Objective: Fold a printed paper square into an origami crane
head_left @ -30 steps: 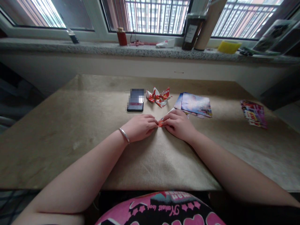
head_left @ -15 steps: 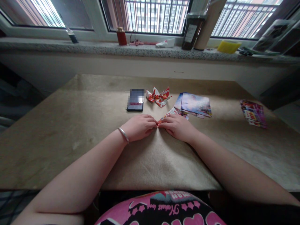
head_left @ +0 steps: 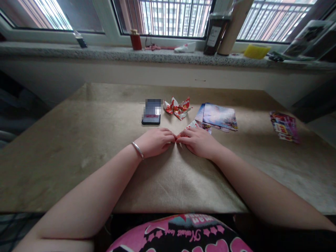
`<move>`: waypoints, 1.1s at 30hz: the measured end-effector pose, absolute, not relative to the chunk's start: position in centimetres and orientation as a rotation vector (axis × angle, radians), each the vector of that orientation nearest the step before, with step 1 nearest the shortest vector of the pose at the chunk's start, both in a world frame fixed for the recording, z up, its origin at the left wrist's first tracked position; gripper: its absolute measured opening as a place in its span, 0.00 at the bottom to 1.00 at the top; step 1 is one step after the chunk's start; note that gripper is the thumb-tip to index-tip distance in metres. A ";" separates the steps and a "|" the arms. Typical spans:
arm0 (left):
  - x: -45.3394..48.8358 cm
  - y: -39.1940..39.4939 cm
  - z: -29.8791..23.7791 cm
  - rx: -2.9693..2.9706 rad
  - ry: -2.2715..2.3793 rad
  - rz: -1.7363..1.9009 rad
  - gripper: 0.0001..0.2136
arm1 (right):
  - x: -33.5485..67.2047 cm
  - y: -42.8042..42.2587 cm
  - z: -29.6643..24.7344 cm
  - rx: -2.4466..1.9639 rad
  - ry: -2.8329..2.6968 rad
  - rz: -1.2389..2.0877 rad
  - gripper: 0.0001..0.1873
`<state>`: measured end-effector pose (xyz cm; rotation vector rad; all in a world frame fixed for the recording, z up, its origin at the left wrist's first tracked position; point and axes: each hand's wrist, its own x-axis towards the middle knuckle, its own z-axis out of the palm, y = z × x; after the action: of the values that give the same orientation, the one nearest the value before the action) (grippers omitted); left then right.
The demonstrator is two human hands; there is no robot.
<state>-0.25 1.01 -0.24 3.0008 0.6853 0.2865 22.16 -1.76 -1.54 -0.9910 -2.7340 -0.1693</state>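
My left hand [head_left: 158, 142] and my right hand [head_left: 198, 141] meet fingertip to fingertip low over the table [head_left: 105, 115]. Both are closed on a red-and-white printed sheet of paper [head_left: 193, 126], mostly covered by my fingers; its far end sticks out beyond the right hand. The left fingertips pinch its near corner, with the right fingers pressed down beside them. Just beyond the hands lies a folded paper flower [head_left: 178, 108] in red and white, its petals pointing up. A phone [head_left: 151, 112] rests left of the flower.
Printed sheets with a pale sky picture [head_left: 219, 115] lie past my right hand. Farther right is a stack of purple and red leaflets [head_left: 285, 126]. A stone windowsill [head_left: 105, 52] behind the table carries a red jar [head_left: 135, 40], a dark container [head_left: 215, 35] and a yellow sponge-like block [head_left: 256, 51].
My fingertips have shifted very slightly at the pinched corner of the paper. Otherwise the hands and the things on the table stay in place.
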 end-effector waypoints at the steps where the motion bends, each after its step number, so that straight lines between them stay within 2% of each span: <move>1: -0.2 1.0 -0.2 3.004 0.686 0.284 0.09 | 22.2 -1.8 -1.5 -0.991 -2.730 -0.171 0.14; 33: -0.2 0.9 0.0 3.036 0.773 0.286 0.08 | 24.2 -1.6 -0.8 -0.984 -2.715 -0.143 0.14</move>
<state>-0.24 0.87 0.00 3.0358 0.7728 0.2865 24.15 -1.64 -0.77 -0.9838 -2.7152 -0.1425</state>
